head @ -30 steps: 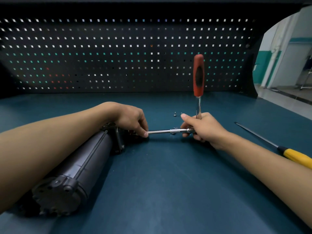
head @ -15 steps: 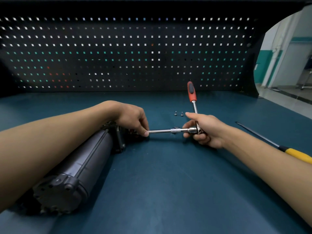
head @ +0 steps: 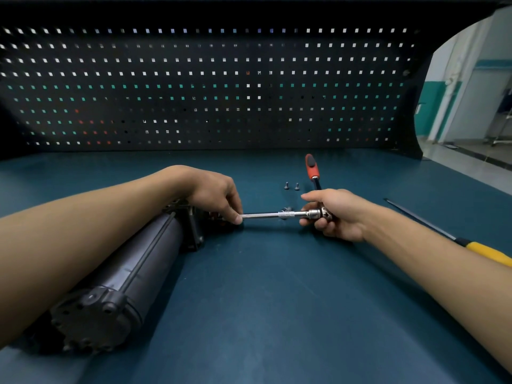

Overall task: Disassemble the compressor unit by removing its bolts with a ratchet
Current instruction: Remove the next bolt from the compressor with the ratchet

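Black, ribbed metal makes up the compressor (head: 133, 273), a long cylinder lying on its side on the left of the bench (head: 277, 300). A thin rod runs along its length, and the near end cap is round and studded with bolt heads. The bench top is matte dark teal. Behind it stands a black pegboard (head: 194, 92) pierced with small square holes.

A bright, polished steel bar (head: 266, 215) with a knurled band runs level from the compressor's far end to the chrome head of the ratchet (head: 311, 167). The ratchet's red and black handle points away towards the pegboard.

The left forearm lies across the compressor. The left hand (head: 216, 195) arches over its far end with fingers curled down, and thumb and forefinger pinch the bar's left tip. The right forearm reaches in from the right. The right hand (head: 335, 214) wraps the ratchet head, with its lower fingers curled under and the forefinger stretched over the top.

2 small dark bolts (head: 286, 185) stand on the bench just beyond the bar. A screwdriver (head: 484, 250) with a yellow handle and a slim dark shaft lies to the right, apart from both hands.
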